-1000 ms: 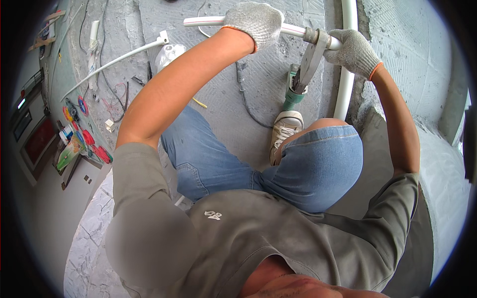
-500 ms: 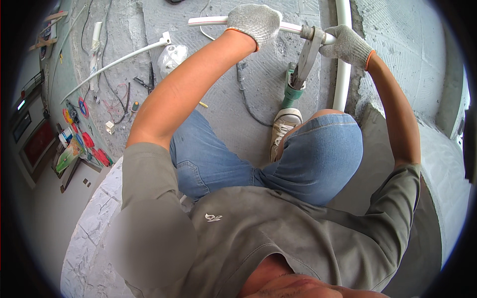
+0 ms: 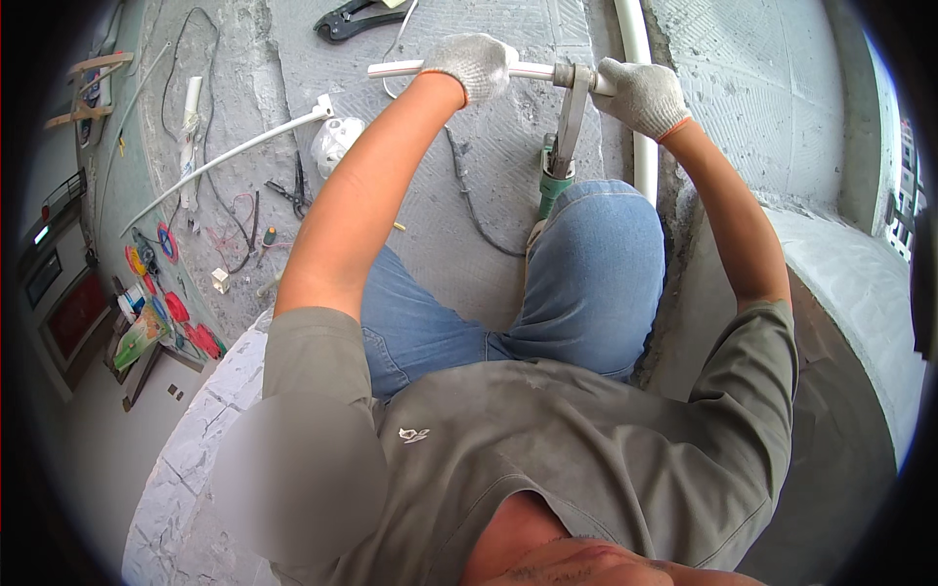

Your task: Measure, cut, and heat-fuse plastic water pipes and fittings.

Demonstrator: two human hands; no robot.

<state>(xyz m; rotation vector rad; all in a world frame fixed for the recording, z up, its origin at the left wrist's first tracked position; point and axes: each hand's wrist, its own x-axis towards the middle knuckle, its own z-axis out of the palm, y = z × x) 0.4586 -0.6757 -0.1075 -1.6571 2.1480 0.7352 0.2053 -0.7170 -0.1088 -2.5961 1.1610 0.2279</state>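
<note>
My left hand (image 3: pixel 474 68), in a pale knit glove with an orange cuff, is closed round a thin white pipe (image 3: pixel 396 69) with a red stripe. The pipe's right end meets the grey metal head of a pipe welding iron (image 3: pixel 572 119). On the head's other side, my gloved right hand (image 3: pixel 645 98) grips a short white piece (image 3: pixel 604 86), mostly hidden by the fingers, so its kind is unclear. The iron's green handle (image 3: pixel 555 186) points down toward my bent knee (image 3: pixel 606 254), which partly covers it and my shoe.
A thick white pipe (image 3: pixel 640 166) runs along a channel at right. Black cutters (image 3: pixel 347 23) lie at the far side. A long white pipe (image 3: pixel 230 137), a clear bag (image 3: pixel 335 145), pliers (image 3: pixel 293 195) and a dark cable (image 3: pixel 469 200) lie on rough concrete at left and middle.
The view has shifted, bringing the black cutters further into sight. My knee now hides most of the shoe. Both hands keep their hold, and pipe and white piece stay at the iron.
</note>
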